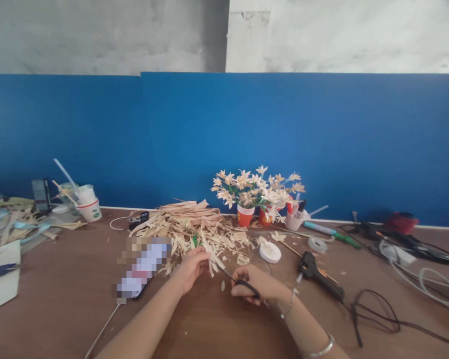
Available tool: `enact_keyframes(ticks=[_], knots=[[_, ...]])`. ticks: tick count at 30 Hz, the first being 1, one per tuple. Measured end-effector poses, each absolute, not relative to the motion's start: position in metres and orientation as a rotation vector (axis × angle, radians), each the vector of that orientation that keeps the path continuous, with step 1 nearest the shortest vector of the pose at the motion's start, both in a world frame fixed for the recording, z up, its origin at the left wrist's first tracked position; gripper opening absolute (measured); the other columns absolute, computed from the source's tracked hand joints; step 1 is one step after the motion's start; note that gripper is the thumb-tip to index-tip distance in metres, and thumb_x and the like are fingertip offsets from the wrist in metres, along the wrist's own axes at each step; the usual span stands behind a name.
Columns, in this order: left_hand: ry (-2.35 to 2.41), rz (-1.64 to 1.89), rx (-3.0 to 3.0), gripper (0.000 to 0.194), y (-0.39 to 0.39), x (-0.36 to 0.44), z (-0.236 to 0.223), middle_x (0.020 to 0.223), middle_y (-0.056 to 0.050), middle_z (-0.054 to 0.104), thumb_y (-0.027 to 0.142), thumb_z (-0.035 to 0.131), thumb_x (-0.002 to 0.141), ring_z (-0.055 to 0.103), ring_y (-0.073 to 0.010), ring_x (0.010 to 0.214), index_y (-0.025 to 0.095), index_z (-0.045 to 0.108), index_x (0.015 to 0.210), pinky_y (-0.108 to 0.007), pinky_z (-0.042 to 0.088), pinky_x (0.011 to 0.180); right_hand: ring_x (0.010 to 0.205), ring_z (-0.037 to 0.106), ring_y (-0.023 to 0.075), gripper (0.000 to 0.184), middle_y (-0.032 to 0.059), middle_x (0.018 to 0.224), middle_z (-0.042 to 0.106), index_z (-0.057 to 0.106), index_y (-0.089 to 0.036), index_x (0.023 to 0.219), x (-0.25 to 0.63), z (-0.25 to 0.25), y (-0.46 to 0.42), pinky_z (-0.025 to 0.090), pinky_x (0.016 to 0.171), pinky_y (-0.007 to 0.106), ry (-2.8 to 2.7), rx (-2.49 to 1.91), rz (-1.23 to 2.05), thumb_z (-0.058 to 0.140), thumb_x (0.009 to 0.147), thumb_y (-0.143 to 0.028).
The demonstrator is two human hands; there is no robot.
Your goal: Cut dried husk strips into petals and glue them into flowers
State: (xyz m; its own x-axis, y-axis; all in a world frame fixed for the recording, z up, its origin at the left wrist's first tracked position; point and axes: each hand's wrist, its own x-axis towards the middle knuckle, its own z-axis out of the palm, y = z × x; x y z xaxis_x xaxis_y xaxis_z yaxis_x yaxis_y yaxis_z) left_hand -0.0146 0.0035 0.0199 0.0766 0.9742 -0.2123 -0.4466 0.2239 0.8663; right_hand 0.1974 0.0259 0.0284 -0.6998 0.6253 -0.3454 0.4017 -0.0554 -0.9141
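Observation:
My left hand [192, 268] is closed on a pale strip of dried husk-like material [212, 257], pinched between thumb and fingers. My right hand [251, 283] grips a pair of scissors [247, 286] by the dark handles. The blades point up and left to the strip, at or very near it; I cannot tell whether they touch. A small cut scrap [223, 285] lies on the table just below the blades. Behind my hands spreads a heap of pale strips and trimmings [194, 224], with a bit of green [196, 241] among them.
Pale flowers [260, 187] stand in red cups [245, 216] behind the heap. A phone [144, 269] with a blurred screen lies left of my left hand. At right are a white lid [270, 253], a tape roll [318, 244] and a black glue gun [318, 276] with its cord.

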Motion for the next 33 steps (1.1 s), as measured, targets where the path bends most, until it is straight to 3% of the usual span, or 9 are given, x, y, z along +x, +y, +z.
enact_keyframes(ticks=[14, 21, 28, 33], knots=[[1.010, 1.193, 0.770, 0.020, 0.001, -0.012, 0.023, 0.063, -0.003, 0.066, 0.024, 0.070, 0.061, 0.061, -0.0126, 0.055, 0.015, 0.054, 0.068, -0.020, 0.045, 0.049, 0.030, 0.038, 0.0033, 0.018, -0.0087, 0.042, 0.050, 0.056, -0.017, 0.075, 0.201, 0.033, 0.026, 0.026, 0.029, 0.012, -2.101, -1.160, 1.786, 0.066, 0.066, -0.029], [1.009, 1.485, 0.694, 0.020, 0.006, -0.012, 0.025, 0.050, 0.005, 0.054, 0.022, 0.074, 0.060, 0.047, -0.0047, 0.043, 0.014, 0.055, 0.063, -0.015, 0.037, 0.042, 0.033, 0.043, 0.0050, 0.026, -0.0078, 0.045, 0.052, 0.055, -0.017, 0.077, 0.204, 0.032, 0.028, 0.033, 0.031, 0.013, -2.013, -1.095, 1.842, 0.068, 0.066, -0.036], [0.963, 1.767, 0.480, 0.025, 0.006, -0.009, 0.029, 0.067, -0.002, 0.064, 0.023, 0.079, 0.054, 0.060, -0.0109, 0.065, 0.013, 0.061, 0.067, -0.019, 0.046, 0.057, 0.042, 0.054, 0.0068, 0.034, -0.0040, 0.055, 0.059, 0.052, -0.016, 0.083, 0.197, 0.031, 0.022, 0.027, 0.033, 0.012, -1.933, -0.927, 1.921, 0.068, 0.069, -0.043], [0.966, 1.718, 0.529, 0.019, 0.000, 0.002, 0.025, 0.059, 0.002, 0.058, 0.024, 0.078, 0.057, 0.054, -0.0079, 0.059, 0.013, 0.062, 0.060, -0.018, 0.041, 0.053, 0.043, 0.053, 0.0079, 0.039, -0.0041, 0.056, 0.058, 0.049, -0.017, 0.082, 0.177, 0.016, 0.018, 0.030, 0.034, 0.014, -1.877, -0.925, 1.778, 0.067, 0.068, -0.048]])
